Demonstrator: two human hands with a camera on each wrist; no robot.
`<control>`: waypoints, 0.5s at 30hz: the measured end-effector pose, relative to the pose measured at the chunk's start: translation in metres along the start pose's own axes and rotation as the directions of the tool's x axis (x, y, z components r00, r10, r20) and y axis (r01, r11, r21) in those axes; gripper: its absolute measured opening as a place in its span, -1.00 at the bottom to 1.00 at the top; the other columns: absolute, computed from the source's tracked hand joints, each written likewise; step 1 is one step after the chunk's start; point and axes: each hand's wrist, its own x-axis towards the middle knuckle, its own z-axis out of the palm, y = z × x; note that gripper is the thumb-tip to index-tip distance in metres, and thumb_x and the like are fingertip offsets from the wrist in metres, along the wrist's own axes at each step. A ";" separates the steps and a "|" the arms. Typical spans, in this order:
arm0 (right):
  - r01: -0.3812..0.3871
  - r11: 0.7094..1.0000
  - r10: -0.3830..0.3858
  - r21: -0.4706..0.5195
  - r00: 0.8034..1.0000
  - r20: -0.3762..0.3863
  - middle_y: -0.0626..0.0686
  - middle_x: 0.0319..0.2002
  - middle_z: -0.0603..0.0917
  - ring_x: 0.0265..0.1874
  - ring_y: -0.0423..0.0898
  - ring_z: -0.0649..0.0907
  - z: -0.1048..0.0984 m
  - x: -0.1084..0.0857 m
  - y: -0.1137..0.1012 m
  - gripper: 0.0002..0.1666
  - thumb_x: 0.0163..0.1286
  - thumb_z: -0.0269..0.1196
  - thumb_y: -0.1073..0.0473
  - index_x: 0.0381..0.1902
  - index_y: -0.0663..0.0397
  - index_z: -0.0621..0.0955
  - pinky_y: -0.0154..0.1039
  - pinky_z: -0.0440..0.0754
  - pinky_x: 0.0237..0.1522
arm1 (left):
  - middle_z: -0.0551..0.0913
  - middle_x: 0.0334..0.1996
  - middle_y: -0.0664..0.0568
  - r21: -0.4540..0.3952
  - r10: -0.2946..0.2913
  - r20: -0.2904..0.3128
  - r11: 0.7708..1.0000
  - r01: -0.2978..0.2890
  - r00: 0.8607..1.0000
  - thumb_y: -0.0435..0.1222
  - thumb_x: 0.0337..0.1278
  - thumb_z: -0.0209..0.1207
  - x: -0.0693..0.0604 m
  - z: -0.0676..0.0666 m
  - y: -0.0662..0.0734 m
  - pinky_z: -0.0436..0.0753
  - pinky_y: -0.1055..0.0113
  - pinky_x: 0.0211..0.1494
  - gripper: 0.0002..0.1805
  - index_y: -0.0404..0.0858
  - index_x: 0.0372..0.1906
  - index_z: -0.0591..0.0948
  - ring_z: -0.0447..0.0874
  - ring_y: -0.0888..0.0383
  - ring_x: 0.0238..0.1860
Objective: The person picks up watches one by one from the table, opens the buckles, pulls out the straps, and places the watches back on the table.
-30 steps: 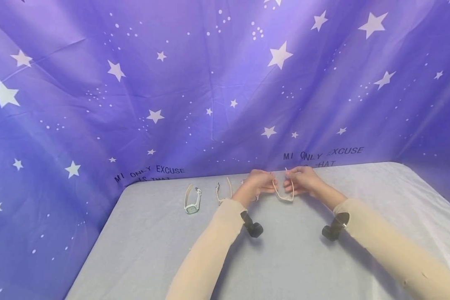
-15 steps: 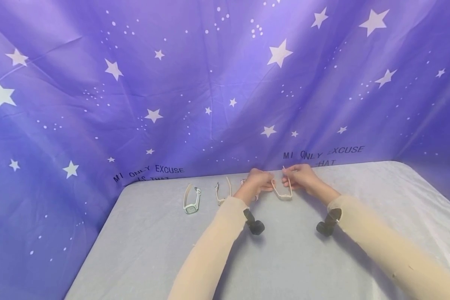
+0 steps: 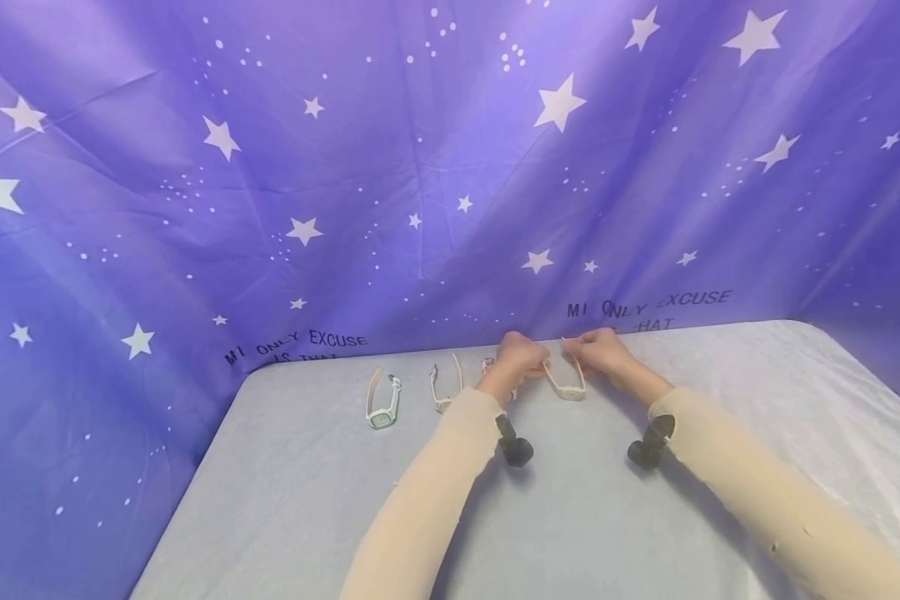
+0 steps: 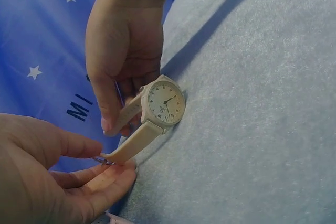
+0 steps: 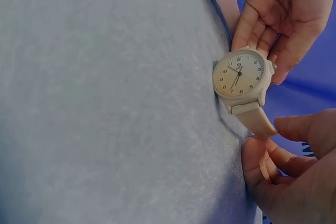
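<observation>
A cream wristwatch with a round dial stands on the cloth, or just over it, its strap ends raised. With thumb and fingers my left hand pinches the buckle end of the strap. My right hand holds the other strap end between thumb and fingers. The dial faces towards my body, and the two strap ends are apart. Just left of my left hand is a pink watch, mostly hidden behind that hand in the head view.
Left of my hands lie a beige watch and a pale green square watch, both with straps undone. A grey cloth covers the table. Behind its far edge hangs a purple curtain printed with stars.
My right hand has moved slightly left and its strap end, which stuck up above the fingers, now sits lower. Both hands keep hold of the cream wristwatch; the other watches stay put.
</observation>
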 end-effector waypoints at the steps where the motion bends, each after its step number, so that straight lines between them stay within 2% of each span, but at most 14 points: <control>1: -0.003 1.000 0.003 -0.008 1.000 0.003 0.19 -0.26 0.72 -0.38 -0.17 0.66 0.000 0.000 0.000 -0.54 0.49 0.21 0.19 0.04 0.60 0.56 -0.28 0.78 -0.28 | 0.78 -0.38 -0.23 0.004 0.001 -0.003 1.000 -0.001 1.000 -0.54 0.01 0.25 0.000 0.001 0.000 0.82 0.19 -0.14 -0.85 -0.45 -0.25 0.63 0.85 -0.12 -0.25; 9: 0.007 0.999 -0.006 -0.052 1.000 0.018 0.06 -0.37 0.68 -0.42 -0.19 0.61 -0.004 0.004 0.000 -0.60 0.48 0.21 0.18 -0.08 0.55 0.61 -0.34 0.72 -0.33 | 0.80 -0.33 -0.26 0.037 -0.019 -0.008 0.999 0.019 1.000 -0.58 0.00 0.23 0.000 0.001 0.006 0.82 0.19 -0.14 -0.74 -0.53 -0.13 0.63 0.85 -0.13 -0.23; 15: 0.019 0.997 -0.017 -0.070 0.999 0.031 0.09 -0.37 0.68 -0.42 -0.18 0.61 -0.003 0.006 0.000 -0.61 0.46 0.20 0.19 -0.08 0.55 0.60 -0.34 0.71 -0.33 | 0.78 -0.39 -0.21 0.047 -0.027 -0.017 0.999 0.027 1.000 -0.60 -0.04 0.20 0.001 0.001 0.004 0.82 0.17 -0.15 -0.69 -0.54 -0.09 0.62 0.84 -0.13 -0.27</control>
